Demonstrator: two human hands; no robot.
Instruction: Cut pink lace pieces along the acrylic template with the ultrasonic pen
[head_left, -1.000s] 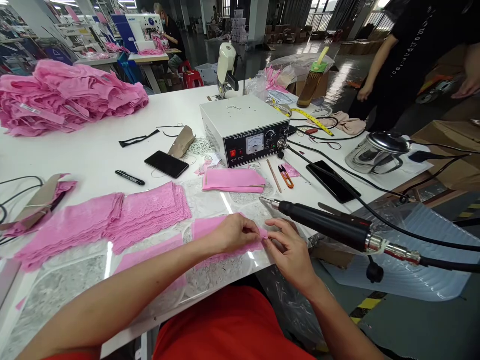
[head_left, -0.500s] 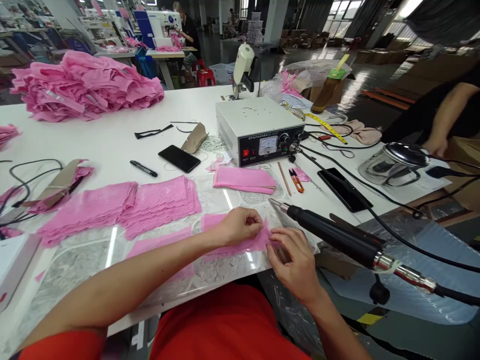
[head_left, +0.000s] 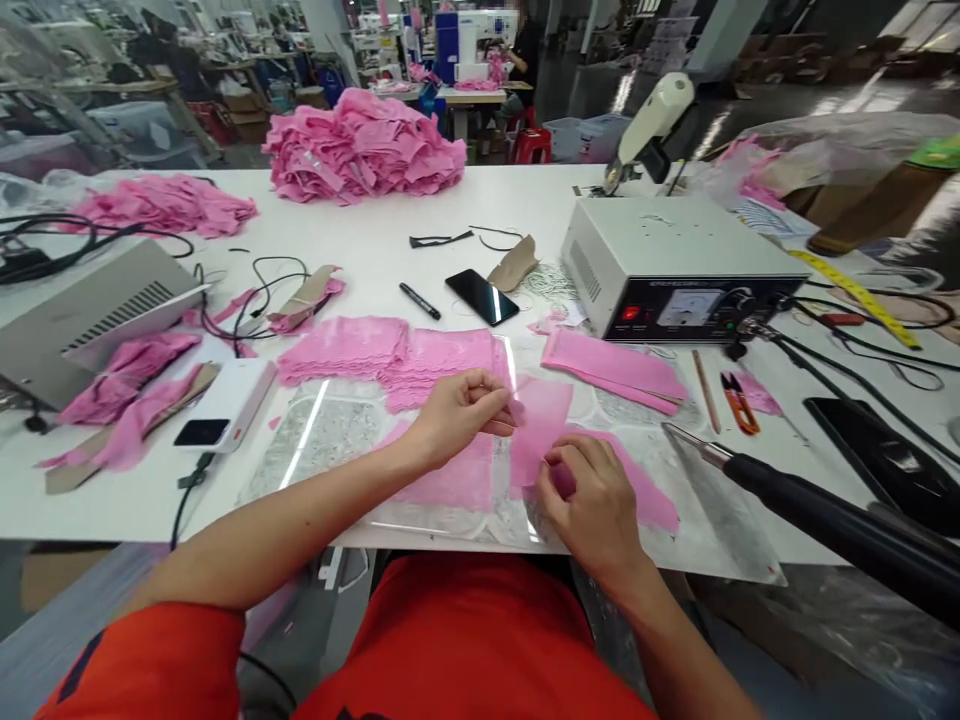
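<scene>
A thin pink fabric piece [head_left: 546, 412] is raised off the clear plastic sheet, stretched between my two hands. My left hand [head_left: 469, 408] pinches its upper left edge between thumb and fingers. Lower down and to the right, my right hand [head_left: 591, 490] is closed on the same piece near its bottom edge. Another pink fabric strip [head_left: 649, 500] sticks out beyond my right hand on the plastic. Under my left wrist lies a flat pink panel [head_left: 450, 480]. Behind my hands are two stacks of scalloped pink pieces [head_left: 345, 345] and a folded pink stack [head_left: 619, 368].
A black pen-like tool [head_left: 780, 490] with a metal tip juts in from the right. Behind it are orange snips [head_left: 739, 403], a wooden pencil [head_left: 706, 390] and a grey control box [head_left: 682, 250]. A phone [head_left: 482, 296], a marker [head_left: 420, 300] and a white power bank [head_left: 225, 405] lie farther left.
My view has swung left, bringing in the power bank and another grey box. The pink piece has been lifted from the plastic; my hands are slightly farther apart.
</scene>
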